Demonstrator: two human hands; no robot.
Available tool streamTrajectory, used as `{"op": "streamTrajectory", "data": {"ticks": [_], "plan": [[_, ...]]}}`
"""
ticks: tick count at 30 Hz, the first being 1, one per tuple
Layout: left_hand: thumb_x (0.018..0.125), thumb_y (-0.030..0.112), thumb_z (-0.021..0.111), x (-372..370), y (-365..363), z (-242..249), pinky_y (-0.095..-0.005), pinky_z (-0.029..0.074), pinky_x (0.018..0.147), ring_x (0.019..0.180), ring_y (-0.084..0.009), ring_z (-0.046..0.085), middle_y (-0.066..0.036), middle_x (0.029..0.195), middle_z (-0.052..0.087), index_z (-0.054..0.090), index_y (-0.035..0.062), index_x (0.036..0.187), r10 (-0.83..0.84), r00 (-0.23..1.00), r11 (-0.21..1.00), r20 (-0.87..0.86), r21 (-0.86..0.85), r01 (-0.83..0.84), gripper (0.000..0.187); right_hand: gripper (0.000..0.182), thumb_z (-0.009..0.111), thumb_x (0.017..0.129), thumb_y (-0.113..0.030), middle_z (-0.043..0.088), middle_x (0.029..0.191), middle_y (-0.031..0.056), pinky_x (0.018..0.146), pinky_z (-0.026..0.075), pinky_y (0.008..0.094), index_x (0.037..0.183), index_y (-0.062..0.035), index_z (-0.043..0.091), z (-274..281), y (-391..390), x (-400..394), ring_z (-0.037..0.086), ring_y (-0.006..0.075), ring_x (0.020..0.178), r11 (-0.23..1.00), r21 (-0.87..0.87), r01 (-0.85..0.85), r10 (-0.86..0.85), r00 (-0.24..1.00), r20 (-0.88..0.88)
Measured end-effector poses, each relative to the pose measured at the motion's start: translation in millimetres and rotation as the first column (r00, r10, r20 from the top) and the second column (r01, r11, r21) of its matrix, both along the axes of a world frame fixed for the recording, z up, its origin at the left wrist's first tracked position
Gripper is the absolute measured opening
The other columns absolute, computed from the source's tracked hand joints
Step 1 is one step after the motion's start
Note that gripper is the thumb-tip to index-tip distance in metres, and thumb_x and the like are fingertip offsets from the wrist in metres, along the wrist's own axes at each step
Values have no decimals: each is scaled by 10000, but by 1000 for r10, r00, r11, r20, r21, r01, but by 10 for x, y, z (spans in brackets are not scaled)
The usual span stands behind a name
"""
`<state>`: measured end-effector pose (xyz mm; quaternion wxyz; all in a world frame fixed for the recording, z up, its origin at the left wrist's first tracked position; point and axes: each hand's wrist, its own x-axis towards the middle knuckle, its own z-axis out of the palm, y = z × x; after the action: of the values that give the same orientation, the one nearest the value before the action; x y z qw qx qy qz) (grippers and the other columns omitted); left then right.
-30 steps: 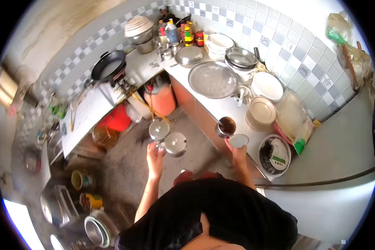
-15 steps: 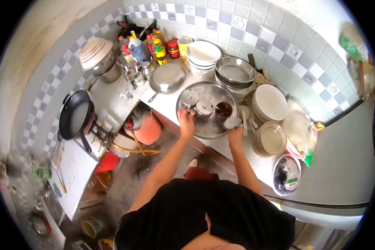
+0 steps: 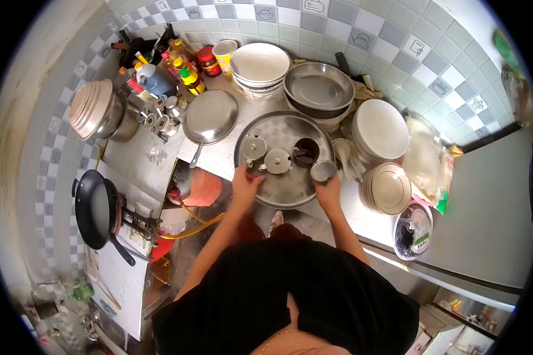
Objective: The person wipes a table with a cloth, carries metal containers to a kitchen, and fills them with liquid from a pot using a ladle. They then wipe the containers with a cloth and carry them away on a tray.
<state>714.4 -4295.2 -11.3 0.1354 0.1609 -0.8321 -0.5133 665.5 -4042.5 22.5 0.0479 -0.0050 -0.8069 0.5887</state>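
A large round metal tray (image 3: 278, 195) lies on the counter near its front edge. On it stand two small lidded metal seasoning jars, a left jar (image 3: 254, 148) and a middle jar (image 3: 277, 161), plus an uncovered jar (image 3: 306, 152) with dark contents. My left hand (image 3: 246, 188) is closed on the tray's front left rim, thumb over the inside, just below the left jar. At the tray's front right, my right hand (image 3: 328, 190) grips a small round metal lid (image 3: 323, 171) by its near side. Its lower fingers are hidden.
Stacked plates (image 3: 389, 188), white bowls (image 3: 260, 62), metal basins (image 3: 320, 86) and white spoons (image 3: 348, 158) surround the tray. A lidded pan (image 3: 211, 116) sits left, before bottles (image 3: 189, 77). A black wok (image 3: 95, 207) rests far left; a fridge (image 3: 485, 219) stands right.
My left hand has moved from beside the jars to the tray's rim. The lid in my right hand is steadier, and the view has shifted. A spoon handle no longer shows at the uncovered jar.
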Motion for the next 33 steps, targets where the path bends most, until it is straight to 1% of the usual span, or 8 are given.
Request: {"op": "streamTrajectory", "data": {"ticks": [4, 10, 14, 16, 17, 20, 23, 33], "plan": [[763, 76, 776, 29, -64, 146, -274, 527, 630, 755, -152, 604, -134, 1079, 559, 466, -46, 1259, -36, 999, 996, 34, 85, 33, 598, 697, 767, 786, -140, 631, 991, 163, 742, 517, 324, 1352, 9, 388, 221, 161, 154, 638, 227, 880, 997, 59, -45, 35, 986, 161], [760, 136, 802, 34, -105, 335, -246, 443, 580, 669, -99, 506, -51, 901, 547, 521, 9, 1045, -80, 997, 996, -4, -41, 79, 420, 778, 757, 828, -171, 591, 927, 110, 649, 494, 270, 1406, 3, 266, 233, 208, 176, 597, 155, 737, 915, -403, -24, 114, 973, 199], [802, 149, 767, 74, -208, 427, -247, 449, 596, 656, -102, 515, -32, 786, 582, 612, -3, 950, -124, 992, 991, 30, -38, 125, 262, 716, 735, 838, -134, 572, 985, 115, 612, 469, 269, 1391, 5, 302, 319, 205, 237, 584, 156, 728, 961, -270, 52, 15, 971, 238], [819, 147, 752, 99, -236, 415, -248, 452, 601, 659, -105, 527, -28, 759, 601, 647, -9, 946, -169, 984, 986, 52, 17, 168, 227, 659, 731, 821, -104, 574, 972, 103, 623, 456, 288, 1355, 6, 361, 610, 89, 326, 569, 172, 733, 918, 240, 317, -247, 928, -280], [834, 144, 735, 108, -229, 391, -255, 461, 601, 647, -109, 536, -40, 739, 616, 663, -21, 989, -183, 982, 983, 50, 35, 181, 238, 540, 712, 814, -71, 559, 969, 96, 638, 444, 296, 1282, -3, 453, 730, -10, 363, 552, 173, 735, 937, 133, 323, -267, 908, -324], [861, 143, 701, 74, -215, 421, -278, 477, 595, 623, -127, 565, -77, 706, 637, 657, -41, 1092, -257, 961, 966, 101, -1, 259, 298, 421, 684, 834, -56, 558, 988, 124, 649, 464, 332, 1217, -10, 516, 634, -245, 365, 577, 217, 727, 974, 218, -67, 104, 981, -165], [880, 143, 671, -1, -176, 344, -305, 487, 584, 598, -154, 598, -123, 677, 640, 623, -48, 1170, -343, 931, 938, 129, -3, 346, 350, 339, 657, 860, -88, 572, 1033, 158, 680, 494, 400, 1181, -32, 563, 619, -620, 312, 620, 308, 787, 937, 322, -135, 143, 990, -3], [905, 97, 594, -93, -32, 208, -375, 475, 591, 615, -276, 623, -166, 690, 632, 593, -26, 960, -461, 887, 880, 14, 138, 455, 135, 314, 601, 908, -208, 595, 1049, 166, 718, 510, 467, 1194, -81, 581, 555, -904, 211, 630, 395, 867, 830, 557, -19, 28, 1000, -8]]}}
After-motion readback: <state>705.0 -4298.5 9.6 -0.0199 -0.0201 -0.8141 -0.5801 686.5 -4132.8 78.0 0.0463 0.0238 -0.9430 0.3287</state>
